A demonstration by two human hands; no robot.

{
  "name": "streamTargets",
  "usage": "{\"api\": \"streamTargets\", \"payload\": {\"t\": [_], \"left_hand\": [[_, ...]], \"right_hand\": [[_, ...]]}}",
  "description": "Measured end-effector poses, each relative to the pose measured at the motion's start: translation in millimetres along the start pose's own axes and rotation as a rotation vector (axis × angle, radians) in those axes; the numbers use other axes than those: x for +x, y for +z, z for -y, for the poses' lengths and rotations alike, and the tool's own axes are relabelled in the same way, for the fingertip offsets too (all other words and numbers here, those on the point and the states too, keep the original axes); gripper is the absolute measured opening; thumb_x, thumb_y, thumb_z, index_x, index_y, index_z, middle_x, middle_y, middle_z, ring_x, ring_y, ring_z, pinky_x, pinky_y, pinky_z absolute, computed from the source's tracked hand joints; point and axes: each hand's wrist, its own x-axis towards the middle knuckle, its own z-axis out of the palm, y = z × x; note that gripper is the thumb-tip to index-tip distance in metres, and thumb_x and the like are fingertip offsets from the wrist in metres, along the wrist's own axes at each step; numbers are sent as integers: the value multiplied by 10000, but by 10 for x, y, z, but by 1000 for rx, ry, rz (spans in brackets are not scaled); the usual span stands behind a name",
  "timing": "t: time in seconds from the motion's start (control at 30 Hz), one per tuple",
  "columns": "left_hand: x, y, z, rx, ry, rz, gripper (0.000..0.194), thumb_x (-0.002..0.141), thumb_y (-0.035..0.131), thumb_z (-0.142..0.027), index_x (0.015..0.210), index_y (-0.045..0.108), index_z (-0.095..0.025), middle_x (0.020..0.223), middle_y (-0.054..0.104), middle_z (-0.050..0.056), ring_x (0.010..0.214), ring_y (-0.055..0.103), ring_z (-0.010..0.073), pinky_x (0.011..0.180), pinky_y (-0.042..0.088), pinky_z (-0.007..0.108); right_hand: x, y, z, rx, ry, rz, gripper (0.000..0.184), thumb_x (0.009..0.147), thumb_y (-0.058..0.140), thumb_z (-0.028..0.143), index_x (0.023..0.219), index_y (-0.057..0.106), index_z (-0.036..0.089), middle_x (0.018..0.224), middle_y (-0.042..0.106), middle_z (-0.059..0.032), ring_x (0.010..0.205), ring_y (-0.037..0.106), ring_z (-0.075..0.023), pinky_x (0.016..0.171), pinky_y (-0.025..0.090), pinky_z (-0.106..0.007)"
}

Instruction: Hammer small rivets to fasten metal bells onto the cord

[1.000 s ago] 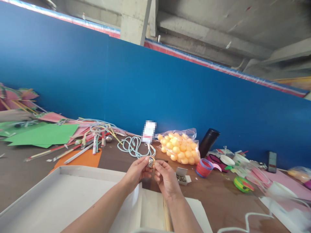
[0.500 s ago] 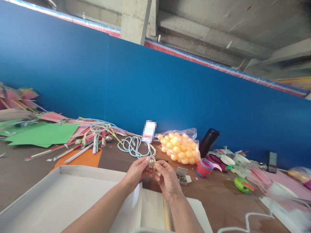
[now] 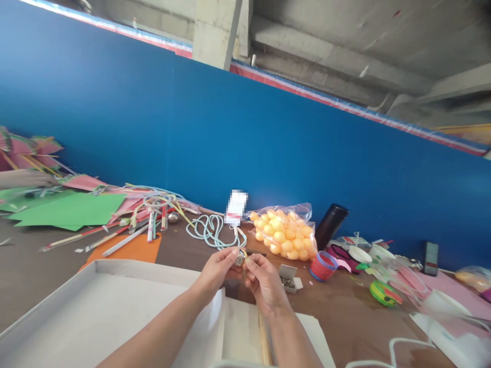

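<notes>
A small shiny silver ball (image 3: 240, 258) with an orange edge is pinched between the thumb and fingers of my left hand (image 3: 216, 271). My right hand (image 3: 263, 280) is closed at the ball's right side, thumb and forefinger pressed together at the orange edge. Whatever lies between those right fingertips is too small to make out. Both hands are above the brown table, just past a white tray (image 3: 148, 270). Close to my right hand stands a small open box (image 3: 288, 282) of little metal pieces.
Behind the hands lie a coiled pale-blue cord (image 3: 205, 230) and a bag of orange balls (image 3: 283, 232). A black bottle (image 3: 332, 225), a red-and-blue spool (image 3: 322, 266) and a green tape roll (image 3: 384, 293) are right. Green paper (image 3: 72, 212) and another person's blurred arm (image 3: 25, 179) are left.
Almost nothing differs. My hands keep their hold, with only a slight shift of the fingers around the ball. The other person's hand at the far left has moved a little.
</notes>
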Motion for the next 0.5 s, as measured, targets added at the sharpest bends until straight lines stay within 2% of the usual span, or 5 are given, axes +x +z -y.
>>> {"api": "streamTargets", "payload": {"t": [0.27, 0.5], "left_hand": [[-11, 3, 6, 43, 10, 3, 399, 725, 625, -402, 1009, 650, -122, 733, 646, 58, 624, 595, 134, 628, 507, 263], [-31, 47, 12, -101, 24, 24, 373, 762, 596, -383, 1021, 631, -116, 757, 631, 61, 622, 588, 122, 615, 513, 256]], "right_hand": [[-17, -2, -11, -107, -20, -26, 241, 676, 725, 305, 692, 523, 173, 532, 518, 56, 420, 370, -43, 400, 415, -158], [-35, 28, 31, -363, -64, -57, 297, 732, 611, 469, 764, 493, 198, 613, 497, 50, 471, 396, -61, 462, 417, -193]]}}
